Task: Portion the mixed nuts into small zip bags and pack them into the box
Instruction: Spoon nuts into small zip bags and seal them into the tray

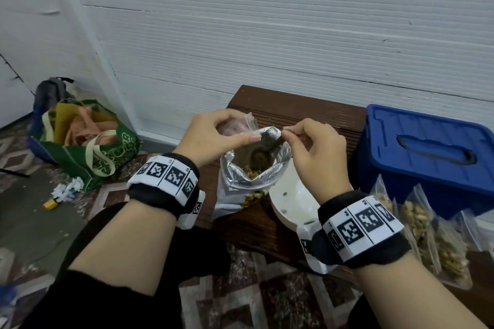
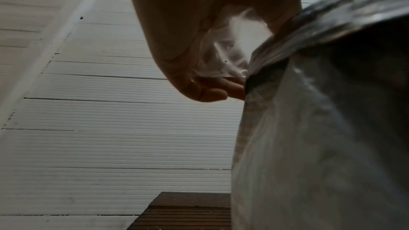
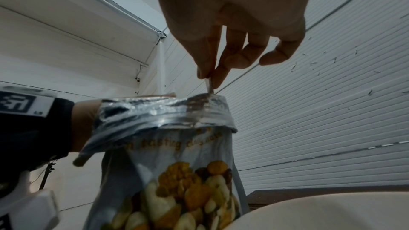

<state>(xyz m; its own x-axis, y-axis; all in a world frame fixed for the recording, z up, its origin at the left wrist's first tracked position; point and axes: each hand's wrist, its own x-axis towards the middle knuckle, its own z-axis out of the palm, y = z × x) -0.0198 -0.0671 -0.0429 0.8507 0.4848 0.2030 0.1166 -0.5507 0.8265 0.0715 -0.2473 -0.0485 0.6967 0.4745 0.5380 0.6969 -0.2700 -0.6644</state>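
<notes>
Pinching zip bag [image 1: 247, 125] between both hands' fingers [image 1: 252, 138].

- The nut bag [image 1: 254, 168] is silver foil inside; outside [image 3: 177, 181] pale, with yellow lettering and a picture of yellow and brown nuts.
- The box [image 1: 425, 152] is blue.
- The tabletop [image 1: 294, 112] is dark brown, ribbed.
- The bowl [image 1: 291, 203] is white.
- The wristbands [image 1: 164, 179] are black with black-and-white square codes.
- The tote bag [image 1: 88, 152] is green with cream print.

Nut pouch [image 1: 251, 179] stands on bench [image 1: 307, 112], bowl [image 1: 291, 200] right, box [image 1: 425, 152] further right
</notes>
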